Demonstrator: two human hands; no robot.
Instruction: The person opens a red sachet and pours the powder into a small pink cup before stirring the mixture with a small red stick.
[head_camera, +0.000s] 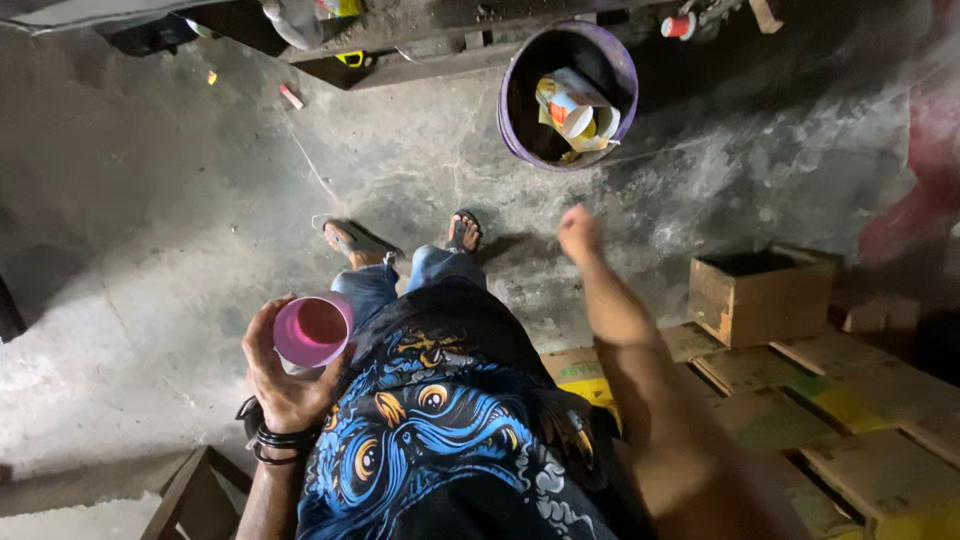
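Concrete floor (180, 200), litter-filled purple bucket (520, 130), empty pink cup (312, 330)

The round pink plastic cup (312, 330) at lower left looks smooth and slightly glossy. The purple plastic bucket (567, 95) at the top is scuffed, the grey concrete floor (180, 200) rough and matt, and the brown cardboard box (758, 297) at right dull.

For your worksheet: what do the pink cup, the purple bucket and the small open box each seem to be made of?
Pink cup in the left hand: likely plastic, smooth and evenly coloured. Purple bucket: probably plastic, thin moulded rim. Small open box: brown, matte, flat-sided; cardboard or thin wood.
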